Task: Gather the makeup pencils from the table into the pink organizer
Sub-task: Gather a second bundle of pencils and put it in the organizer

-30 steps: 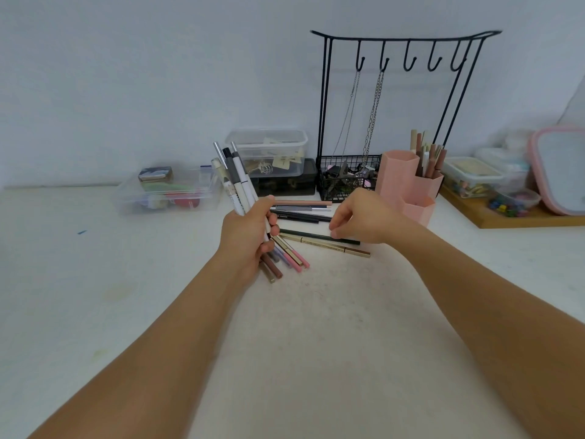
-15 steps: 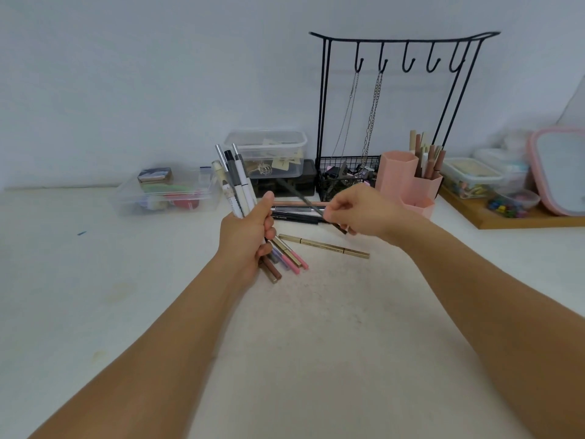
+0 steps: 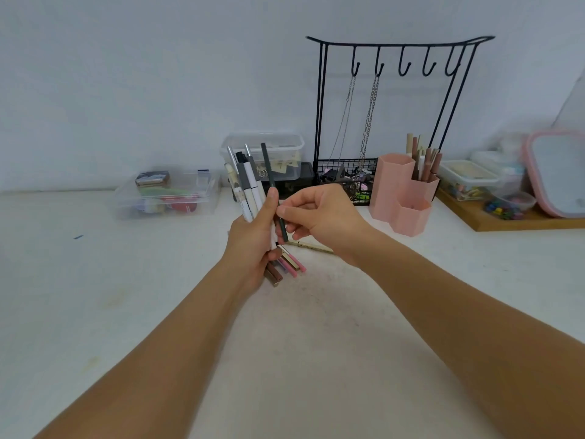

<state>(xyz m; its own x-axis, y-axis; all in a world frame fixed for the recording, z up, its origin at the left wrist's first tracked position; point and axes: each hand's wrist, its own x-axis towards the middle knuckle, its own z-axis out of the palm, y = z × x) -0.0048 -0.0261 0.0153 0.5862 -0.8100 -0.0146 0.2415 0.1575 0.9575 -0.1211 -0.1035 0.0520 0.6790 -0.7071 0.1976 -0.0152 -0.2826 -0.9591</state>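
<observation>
Left hand (image 3: pixel 253 239): centre frame, fingers wrapped round a bundle of makeup pencils (image 3: pixel 248 188).
Right hand (image 3: pixel 319 217): pinches a dark pencil (image 3: pixel 269 172) against the bundle.
Pink organizer (image 3: pixel 403 193): right of centre.
Writing: none legible.

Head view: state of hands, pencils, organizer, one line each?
left hand: grips an upright pencil bundle
right hand: pinches a dark pencil against the bundle
gold pencil: lying on the table
pink organizer: upright, rear compartment holds pencils
</observation>
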